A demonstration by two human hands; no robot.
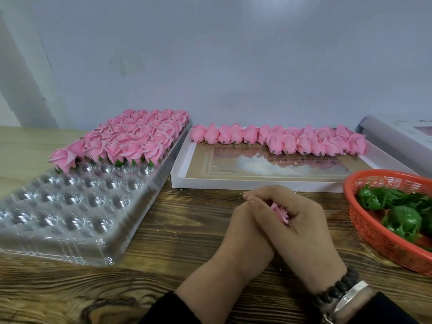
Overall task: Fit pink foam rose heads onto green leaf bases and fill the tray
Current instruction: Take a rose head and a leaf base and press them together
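Observation:
Both hands meet over the wooden table, in front of the white box. My right hand [301, 220] curls round a pink foam rose head [280, 212], of which only some petals show between the fingers. My left hand [247, 232] lies against it, fingers tucked under the right hand's fingers; whether a leaf base is inside cannot be seen. A clear plastic tray [70, 206] on the left has its far rows filled with finished pink roses [131, 139]. Bare rose heads [280, 139] line the back of a white box [233, 181]. Green leaf bases [402, 218] lie in a red basket [374, 232].
The wooden table [182, 232] runs along a pale wall. A white box lid or package [397, 139] leans at the far right behind the basket. The tray's near rows are vacant cups. I wear a bead bracelet and a silver bangle [346, 298] on the right wrist.

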